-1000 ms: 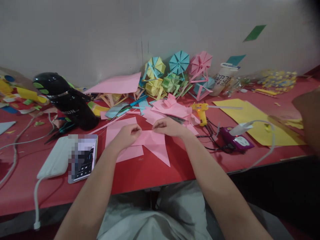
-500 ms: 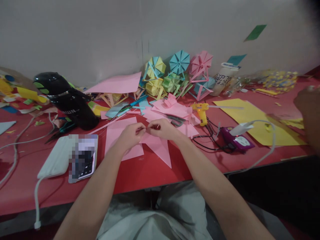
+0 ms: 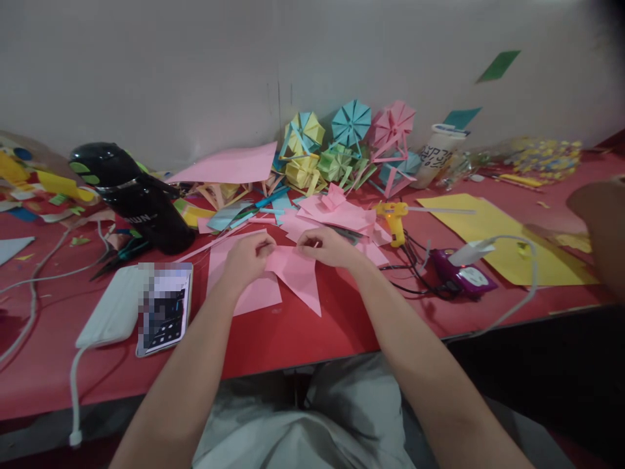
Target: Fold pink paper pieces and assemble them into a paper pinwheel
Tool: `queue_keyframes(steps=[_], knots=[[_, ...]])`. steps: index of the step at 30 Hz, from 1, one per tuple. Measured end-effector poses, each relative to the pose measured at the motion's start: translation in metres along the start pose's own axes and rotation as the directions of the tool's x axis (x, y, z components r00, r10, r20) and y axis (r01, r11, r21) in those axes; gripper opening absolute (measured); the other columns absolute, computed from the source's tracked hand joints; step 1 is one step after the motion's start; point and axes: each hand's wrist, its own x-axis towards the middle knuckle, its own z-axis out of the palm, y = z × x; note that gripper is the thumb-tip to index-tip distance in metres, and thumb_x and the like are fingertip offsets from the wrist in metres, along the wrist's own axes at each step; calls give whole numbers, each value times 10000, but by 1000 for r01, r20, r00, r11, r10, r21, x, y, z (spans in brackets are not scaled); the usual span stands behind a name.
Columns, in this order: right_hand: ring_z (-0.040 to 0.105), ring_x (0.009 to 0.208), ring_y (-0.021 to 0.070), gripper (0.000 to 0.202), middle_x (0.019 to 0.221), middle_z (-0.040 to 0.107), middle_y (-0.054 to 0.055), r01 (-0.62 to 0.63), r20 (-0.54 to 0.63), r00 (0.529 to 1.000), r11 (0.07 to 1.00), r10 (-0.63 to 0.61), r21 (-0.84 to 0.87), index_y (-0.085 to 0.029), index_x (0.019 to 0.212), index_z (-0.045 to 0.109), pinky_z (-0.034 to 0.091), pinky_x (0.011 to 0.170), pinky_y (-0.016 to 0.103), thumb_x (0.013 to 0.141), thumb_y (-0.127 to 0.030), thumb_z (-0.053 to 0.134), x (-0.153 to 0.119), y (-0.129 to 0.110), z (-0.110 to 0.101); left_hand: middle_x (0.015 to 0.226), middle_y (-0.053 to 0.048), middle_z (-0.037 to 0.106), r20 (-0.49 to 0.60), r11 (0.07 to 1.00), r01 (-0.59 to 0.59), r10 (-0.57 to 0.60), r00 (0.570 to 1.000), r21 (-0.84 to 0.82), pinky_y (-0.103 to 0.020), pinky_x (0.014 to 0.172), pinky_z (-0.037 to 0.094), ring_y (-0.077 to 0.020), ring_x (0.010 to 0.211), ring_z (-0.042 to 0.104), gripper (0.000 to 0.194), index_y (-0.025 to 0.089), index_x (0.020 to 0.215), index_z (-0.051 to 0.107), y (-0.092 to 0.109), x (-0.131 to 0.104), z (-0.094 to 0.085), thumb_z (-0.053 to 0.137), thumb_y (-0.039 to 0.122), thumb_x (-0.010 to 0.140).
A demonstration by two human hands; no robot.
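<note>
Between my hands is a piece of pink paper, with a pointed corner toward me. My left hand is closed on its left upper edge, fingers curled. On the other side, my right hand pinches the upper right edge of that piece, the thumb hidden in part. Under my left hand lies a flat pink sheet on the red table. Just beyond my right hand rests a heap of folded pink paper.
Folded paper umbrellas stand against the wall. A yellow glue gun and purple power adapter with cables lie right. A black bottle, phone and white power bank are left. Another person's arm shows at far right.
My hands have moved apart from each other along the paper's upper edge. The pointed corner has shifted left and slightly away from me.
</note>
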Motion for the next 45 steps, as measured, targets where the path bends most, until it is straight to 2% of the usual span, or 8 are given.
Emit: queue_keyframes(steps=[13,19,24,26,31,35,40,45], knots=[[419,414,64,181,647,602,-15,-205,60,977,979,205,-7,-165,791,659,334,427,237,801,-340,614,-8,-4,-16,838,-12,720,-15,993,81,-80,997,86,-323,767,431,-205,819,636,112,222,780,656,-5,0,-10,550,242,812],[541,628,121,91,696,650,25,-100,-89,991,995,97,-30,-152,683,658,430,632,271,696,-231,617,-5,9,-22,812,-26,717,-103,991,116,-109,989,61,-336,762,448,-221,826,642,95,213,729,637,-10,0,-18,564,234,786],[555,702,140,259,814,647,47,-67,-147,984,978,97,196,-152,851,664,444,663,284,755,-391,640,-3,8,-16,789,-35,707,-137,995,95,-97,986,-20,-339,774,468,-218,822,641,95,195,705,628,-8,2,-21,560,225,764],[524,672,129,293,762,605,24,-44,-107,992,975,69,216,-154,848,645,419,640,273,776,-438,646,-2,4,-9,783,-32,700,-129,995,77,-86,988,-67,-335,784,479,-207,814,640,107,189,698,623,-6,2,-19,554,235,765],[352,577,94,372,603,386,-33,36,-132,991,995,-24,89,-175,596,461,275,549,257,843,-425,581,-1,-3,5,818,-32,727,-113,988,67,-83,990,-136,-330,802,510,-199,830,655,98,192,747,661,-4,2,-13,575,236,767],[393,623,107,277,655,463,-11,95,-118,989,994,-88,56,-156,681,558,311,583,255,861,-367,547,0,-6,11,950,-43,749,-130,995,28,-41,991,-98,-341,869,504,-208,944,661,127,203,843,702,-1,2,-6,603,210,765],[442,630,108,257,690,576,9,120,-83,990,992,-116,38,-137,783,662,352,600,247,873,-342,536,1,-9,20,861,-23,737,-117,987,-47,29,993,-156,-318,814,502,-184,867,662,107,203,786,685,10,2,1,583,185,759],[544,674,124,276,739,672,35,153,-120,981,988,-149,21,-137,801,712,402,639,245,881,-326,529,2,-10,25,784,-15,718,-106,989,-26,10,994,-146,-302,727,478,-168,776,641,80,197,739,670,14,2,0,591,208,745]])
